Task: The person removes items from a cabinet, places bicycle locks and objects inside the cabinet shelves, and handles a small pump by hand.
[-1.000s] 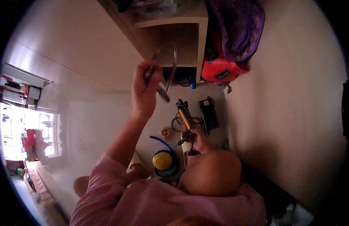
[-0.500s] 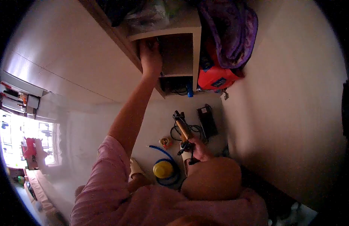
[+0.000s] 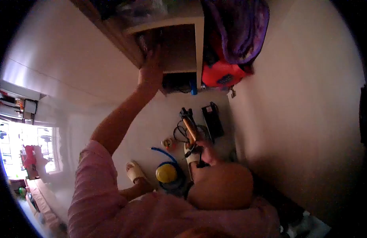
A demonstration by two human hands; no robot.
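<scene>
My left hand (image 3: 151, 61) reaches far into the open compartment (image 3: 181, 55) of a pale cabinet (image 3: 199, 47), along its left side; the fingers lie in shadow and blur, and I cannot tell whether they are closed on anything. The forearm extends from a pink sleeve (image 3: 94, 170) at the near left. My right hand (image 3: 209, 153), lower and nearer to me, has its fingers wrapped around the near part of a tan-and-black tool (image 3: 189, 127), whose dark end points away from me.

Beyond my right hand, black cable (image 3: 176, 134) loops beside the tool, and a black box (image 3: 213, 121) lies just to the right on the floor (image 3: 128, 119). To the left of the tool sits a small round gold-coloured item (image 3: 167, 143). Nearer, a blue hose (image 3: 164, 152) runs close to a yellow dome-shaped object (image 3: 166, 173), which lies between my two pale sandals (image 3: 134, 171).

Right of the cabinet are a red bag (image 3: 221, 73) and, above it, a purple cloth (image 3: 247, 35). A bright window (image 3: 29, 150) stands at the far left.
</scene>
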